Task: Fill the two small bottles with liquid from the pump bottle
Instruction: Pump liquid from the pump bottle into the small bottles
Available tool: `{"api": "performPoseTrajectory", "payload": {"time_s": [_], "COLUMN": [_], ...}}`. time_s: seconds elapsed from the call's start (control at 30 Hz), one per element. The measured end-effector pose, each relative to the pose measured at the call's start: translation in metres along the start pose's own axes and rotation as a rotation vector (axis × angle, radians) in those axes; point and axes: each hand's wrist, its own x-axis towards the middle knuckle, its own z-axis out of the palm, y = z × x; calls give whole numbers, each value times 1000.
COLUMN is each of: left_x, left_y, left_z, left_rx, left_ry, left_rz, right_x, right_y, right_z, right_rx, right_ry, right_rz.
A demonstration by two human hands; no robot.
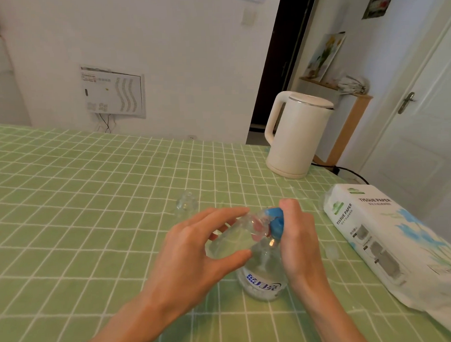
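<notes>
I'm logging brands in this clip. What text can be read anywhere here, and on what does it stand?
"TISSUE PAPER": top face of the tissue pack.
"TISSUE PAPER": again on the pack's side face.
"蓝月亮": blue label on the pump bottle.
Too small or blurred to read: the fine print under the pack's title, and the printing on the wall panel.

Left hand [194,251] holding small bottle [246,225], right hand [295,235] gripping blue pump head [275,223]

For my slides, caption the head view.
Left hand holds a small clear bottle to the pump bottle, right hand gripping its blue pump head.
</notes>
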Motion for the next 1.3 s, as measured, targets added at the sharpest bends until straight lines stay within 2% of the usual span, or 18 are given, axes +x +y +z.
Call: {"api": "performPoseTrajectory", "payload": {"time_s": [0.17, 0.5, 0.9, 1.1, 1.3], "left_x": [0, 1, -2, 0, 2], "left_y": [1, 1, -1, 0, 2], "left_z": [1, 1, 3, 3, 2], "left_rx": [-19, -21, -18, -17, -21], "left_ry": [2, 5, 17, 26, 2], "left_rz": [3, 9, 6, 11, 18], "right_x": [-4, -4, -3, -4, -3], "right_y": [-4, -5, -5, -8, -11], "right_z": [1, 1, 3, 3, 2], "right_rx": [56, 17, -22, 7, -16], "right_ry": [-54, 21, 34, -4, 20], "right_rz": [68, -12, -35, 46, 35]}}
